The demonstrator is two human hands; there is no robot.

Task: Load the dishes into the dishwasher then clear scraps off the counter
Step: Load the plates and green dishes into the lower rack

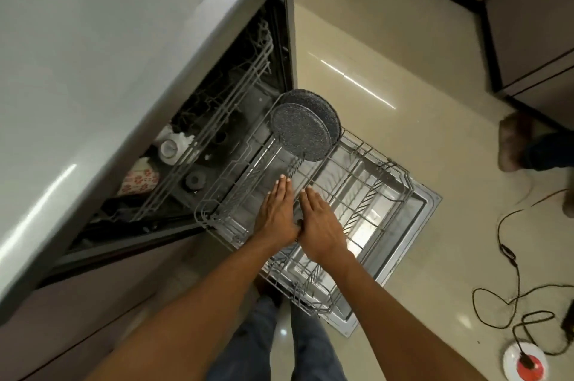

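Both hands hold nothing. The left hand point(277, 210) and right hand point(320, 222) lie side by side, fingers straight and together, palms down, above the near middle of the lower rack point(388, 194). Whether the palms touch the wire I cannot tell.

That rack is pulled out over the open dishwasher door point(425, 210). At its far end 2 dark speckled plates point(299, 132) stand on edge, 1 close behind the other, leaning a little. Most of the rack's tines stand bare. The upper rack point(223, 119) sits part-way out on the left, under the counter edge point(155, 101).

My guess is that the hands are between dishes, with more loading to come. The risks from here:
- A push or knock on the rack could jolt the 2 plates together or tip them over, since they lean on thin tines.
- Hands rising fast could strike the counter edge or the upper rack.
- The black cable point(509, 296) looped over the floor on the right could catch a foot on a step back towards the counter.
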